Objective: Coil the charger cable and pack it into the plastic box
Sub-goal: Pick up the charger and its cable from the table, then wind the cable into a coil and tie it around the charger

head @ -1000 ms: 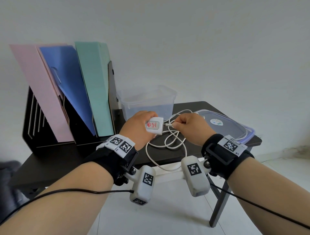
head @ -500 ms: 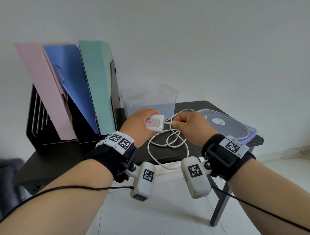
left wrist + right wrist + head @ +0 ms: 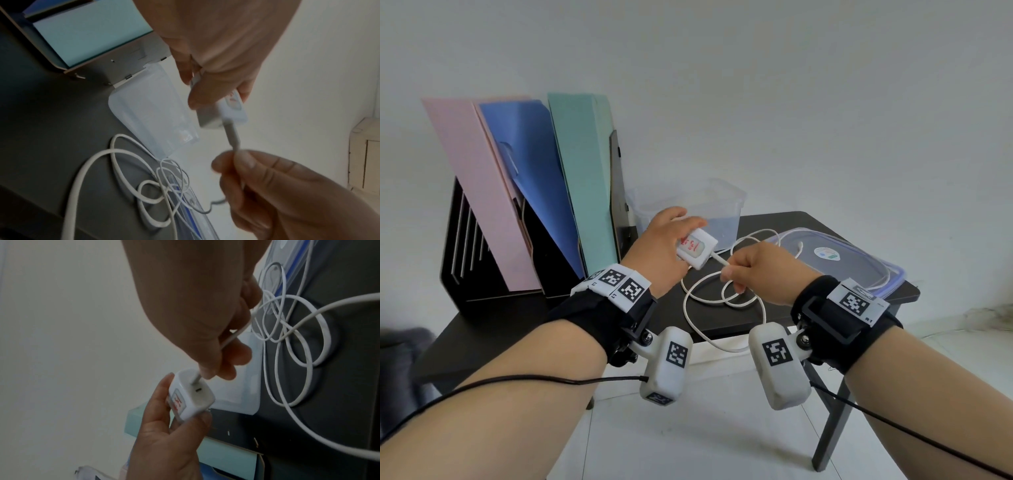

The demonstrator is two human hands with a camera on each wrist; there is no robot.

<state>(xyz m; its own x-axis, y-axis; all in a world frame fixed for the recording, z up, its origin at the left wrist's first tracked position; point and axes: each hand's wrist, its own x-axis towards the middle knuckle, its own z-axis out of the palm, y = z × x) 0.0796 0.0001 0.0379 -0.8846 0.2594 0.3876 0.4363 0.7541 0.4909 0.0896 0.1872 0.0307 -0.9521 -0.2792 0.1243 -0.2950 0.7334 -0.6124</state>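
My left hand (image 3: 671,236) grips a white charger adapter (image 3: 697,248) with a red-marked label, held tilted in the air in front of the clear plastic box (image 3: 688,209). My right hand (image 3: 732,272) pinches the white plug (image 3: 232,136) of the charger cable where it meets the adapter's end face (image 3: 191,399). The rest of the cable (image 3: 722,298) lies in loose tangled loops on the black table (image 3: 774,226). One loop hangs over the front edge, and the far end rests on the box lid (image 3: 842,263).
A black file holder (image 3: 462,267) with pink, blue and green folders stands at the table's left, right beside the box. The blue-rimmed lid lies flat at the right end of the table. White floor lies below the front edge.
My left hand has tilted the adapter up and to the left. The right hand has dropped slightly, still pinching the plug. The cable loops on the table have hardly moved.
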